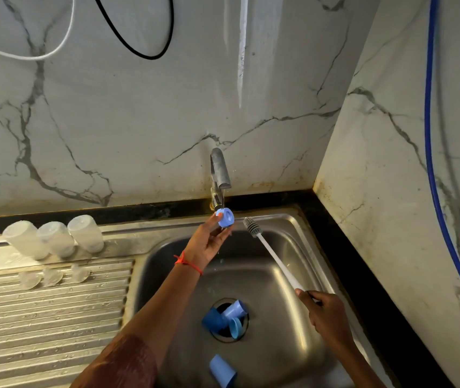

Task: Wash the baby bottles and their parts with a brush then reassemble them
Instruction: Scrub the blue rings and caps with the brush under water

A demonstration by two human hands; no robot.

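Observation:
My left hand (208,242) pinches a light blue bottle ring (225,217) under the thin stream from the tap (219,170). My right hand (327,313) grips the white handle of a bottle brush (272,257); its grey bristle head points up beside the ring, apart from it. Three clear bottles (53,238) lie upside down in a row on the drainboard, with three clear nipples (52,276) in front of them. Blue caps (227,317) lie over the sink drain, and another blue cap (222,371) lies nearer the front.
The steel sink basin (293,317) sits right of the ribbed drainboard (41,317). Marble walls close the back and right sides. A black counter strip (349,247) borders the sink. White, black and blue cables hang on the walls.

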